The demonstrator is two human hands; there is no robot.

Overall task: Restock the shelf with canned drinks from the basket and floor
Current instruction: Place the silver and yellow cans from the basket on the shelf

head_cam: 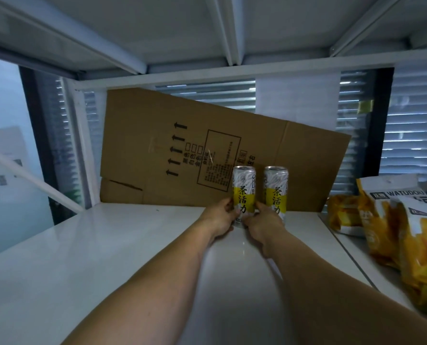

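White glossy shelf board (pixel 107 257) under another white shelf, window blinds (pixel 411 125) behind, flattened brown cardboard sheet (pixel 182 150) leaning tilted against the back. Two tall slim white-and-yellow drink cans with black characters stand upright just in front of the cardboard, close together but apart: left can (pixel 243 192), right can (pixel 276 190). Left hand (pixel 219 216) and right hand (pixel 264 221) both reach in from the front, fingers curled round the base of the left can from either side; whether the right hand also touches the right can I can't tell. Looks like the placing/aligning step, labels facing forward. Next move likely calls for letting go without tipping the narrow can, then fetching more stock; basket and floor are out of view. Orange-and-white snack bags (pixel 381 220) lie on the neighbouring shelf to the right
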